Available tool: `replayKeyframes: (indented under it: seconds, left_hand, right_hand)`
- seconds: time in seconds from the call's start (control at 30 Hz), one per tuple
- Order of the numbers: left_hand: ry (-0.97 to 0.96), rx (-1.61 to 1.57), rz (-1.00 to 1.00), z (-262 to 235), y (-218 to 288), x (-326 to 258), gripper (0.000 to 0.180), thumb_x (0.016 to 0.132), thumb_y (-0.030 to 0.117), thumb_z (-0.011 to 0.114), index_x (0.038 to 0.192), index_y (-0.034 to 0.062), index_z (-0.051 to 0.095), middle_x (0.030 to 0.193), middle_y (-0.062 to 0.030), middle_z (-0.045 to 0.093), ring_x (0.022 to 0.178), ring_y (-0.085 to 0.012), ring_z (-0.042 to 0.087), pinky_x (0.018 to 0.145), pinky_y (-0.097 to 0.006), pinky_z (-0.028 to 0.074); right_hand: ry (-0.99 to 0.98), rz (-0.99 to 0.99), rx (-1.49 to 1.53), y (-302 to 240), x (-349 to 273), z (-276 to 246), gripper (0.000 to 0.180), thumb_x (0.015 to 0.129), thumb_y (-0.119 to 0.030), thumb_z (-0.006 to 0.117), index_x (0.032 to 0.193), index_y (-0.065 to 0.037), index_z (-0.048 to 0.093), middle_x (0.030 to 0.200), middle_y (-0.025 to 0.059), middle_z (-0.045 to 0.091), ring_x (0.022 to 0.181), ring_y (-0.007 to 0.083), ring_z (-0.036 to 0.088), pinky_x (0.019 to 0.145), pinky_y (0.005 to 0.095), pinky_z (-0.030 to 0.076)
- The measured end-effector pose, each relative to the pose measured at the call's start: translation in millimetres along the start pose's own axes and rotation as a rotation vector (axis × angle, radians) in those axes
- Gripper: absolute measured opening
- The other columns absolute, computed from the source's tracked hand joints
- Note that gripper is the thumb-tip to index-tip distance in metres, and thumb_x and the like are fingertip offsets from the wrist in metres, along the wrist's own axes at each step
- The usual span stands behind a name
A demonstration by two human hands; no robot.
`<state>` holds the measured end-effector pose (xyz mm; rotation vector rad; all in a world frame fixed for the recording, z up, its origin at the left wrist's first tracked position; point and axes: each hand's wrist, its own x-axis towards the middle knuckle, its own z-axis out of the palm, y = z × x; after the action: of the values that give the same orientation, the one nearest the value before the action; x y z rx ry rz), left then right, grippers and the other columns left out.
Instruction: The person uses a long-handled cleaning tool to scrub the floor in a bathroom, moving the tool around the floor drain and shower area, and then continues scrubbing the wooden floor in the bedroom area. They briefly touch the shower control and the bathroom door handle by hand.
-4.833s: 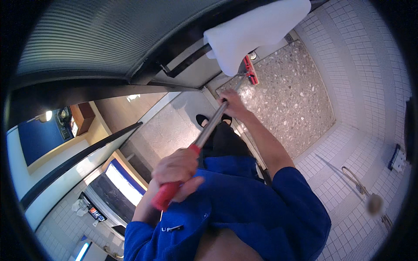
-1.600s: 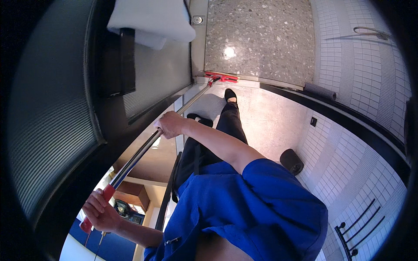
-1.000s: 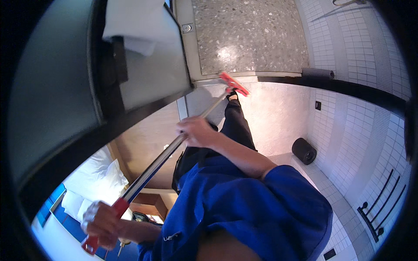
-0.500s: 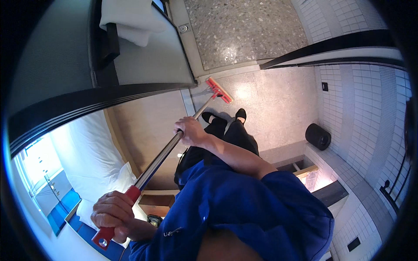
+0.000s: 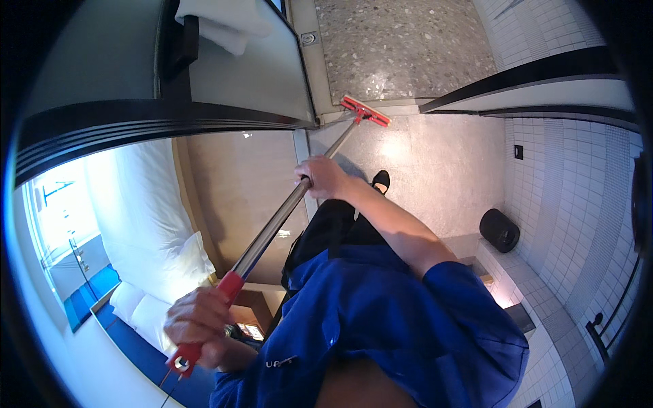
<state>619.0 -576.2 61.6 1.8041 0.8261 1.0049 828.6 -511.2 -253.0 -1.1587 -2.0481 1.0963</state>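
Observation:
A long-handled mop (image 5: pixel 273 230) slants across the view, with a bare metal pole and a red grip at its near end. My left hand (image 5: pixel 197 321) is closed around that red grip, leaving the holed end poking out below. Farther along, my right hand (image 5: pixel 324 177) wraps the metal pole. The narrow red mop head (image 5: pixel 366 112), edged with a pale strip, rests on the smooth floor (image 5: pixel 435 163) by the raised sill of the speckled-floor area. Whether the strip is sponge or rubber, I cannot tell.
Dark-framed glass panels (image 5: pixel 238 75) stand on the left, with a white towel (image 5: pixel 228 24) hanging there. Another dark-framed panel (image 5: pixel 524 78) is on the right. A black bin (image 5: pixel 499 230) sits by the tiled wall (image 5: pixel 564 177). A bed (image 5: pixel 153 211) lies at left.
The mop head has moved forward and right, up to the sill. Both hands have shifted right with the pole, still gripping it. One of my shoes is now hidden.

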Motion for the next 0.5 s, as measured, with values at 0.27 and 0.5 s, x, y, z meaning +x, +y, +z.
replayKeyframes:
  seconds: [0.27, 0.5]
  left_hand:
    - [0.062, 0.016, -0.072, 11.1, 30.5, -26.2, 0.019, 0.078, 0.021, 0.07, 0.067, 0.0118, 0.057, 0.059, -0.0051, 0.06, 0.051, -0.0193, 0.062, 0.056, -0.032, 0.053]
    - [-0.07, -0.046, -0.009, 14.3, 42.7, -2.8, 0.014, 0.075, 0.019, 0.074, 0.078, 0.0123, 0.062, 0.067, -0.0061, 0.063, 0.06, -0.02, 0.065, 0.061, -0.034, 0.055]
  right_hand:
    - [-0.212, 0.023, 0.119, -25.0, -23.5, 68.5, 0.012, 0.064, -0.013, 0.064, 0.075, -0.009, 0.058, 0.071, 0.0107, 0.06, 0.079, 0.0334, 0.06, 0.07, 0.0453, 0.047]
    - [0.11, -0.073, 0.278, -49.3, -30.1, 41.6, 0.01, 0.065, -0.006, 0.061, 0.074, -0.01, 0.057, 0.073, 0.0077, 0.059, 0.076, 0.0316, 0.058, 0.069, 0.0404, 0.043]
